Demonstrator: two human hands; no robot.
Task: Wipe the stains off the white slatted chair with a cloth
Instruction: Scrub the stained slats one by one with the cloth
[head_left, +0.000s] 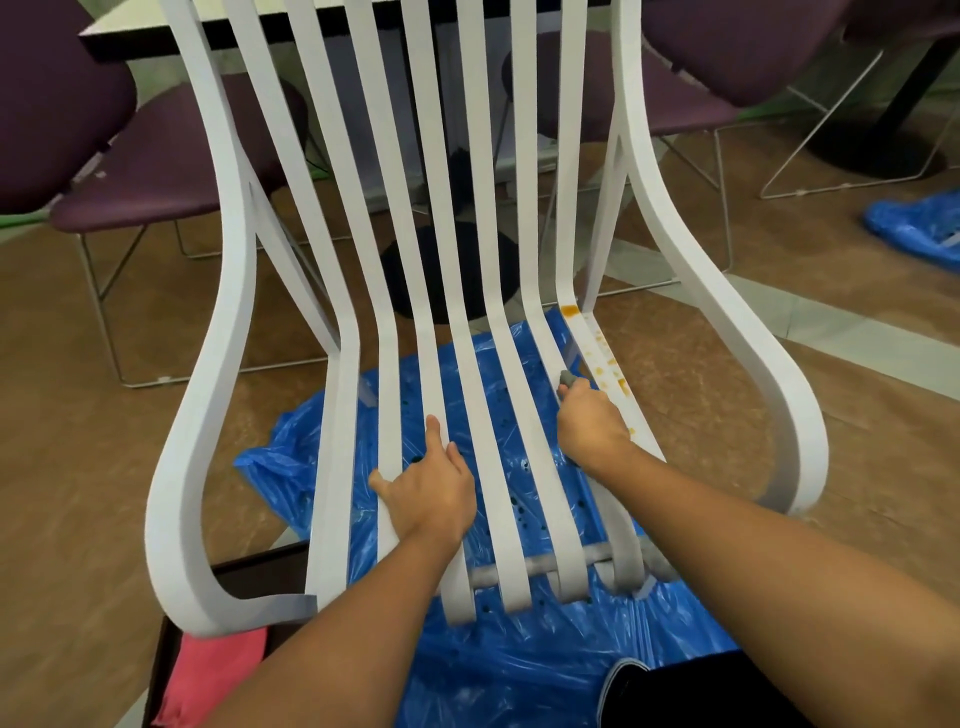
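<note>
— Lighting?
— Bright, even indoor light. Shadows soft and faint. Mild sheen on the blue plastic sheet (519, 670).
— Sharpness?
— Centre reasonably sharp, edges smeared. Wide-angle distortion bows the chair (239, 249) outward.

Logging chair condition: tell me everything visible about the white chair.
The chair is white, with curved slats running from back to seat and looping side arms. It stands over a blue sheet. Orange stains dot the rightmost slat. The left hand rests on middle slats; the right hand holds a grey cloth beside the stains.
</note>
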